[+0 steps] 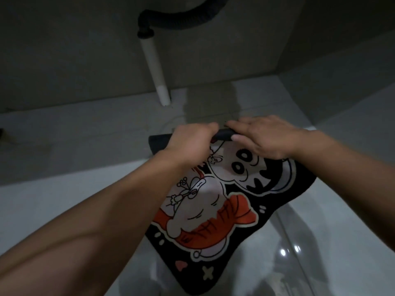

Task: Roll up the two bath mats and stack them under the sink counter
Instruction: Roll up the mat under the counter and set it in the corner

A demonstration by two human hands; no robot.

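The cartoon-printed bath mat [213, 210] is lying flat on the pale tiled floor [64, 189], with its far edge [158, 142] turning over into a narrow black roll. The left hand [190, 142] is gripping this roll with curled fingers. The right hand [265, 137] is holding it between thumb and fingers. The left forearm is hiding the mat's left side. A grey patch [209, 103] beyond the hands is proving hard to identify. A white drain pipe [154, 60] is descending from a black corrugated hose [181, 20], which is cut off at the top of the frame.
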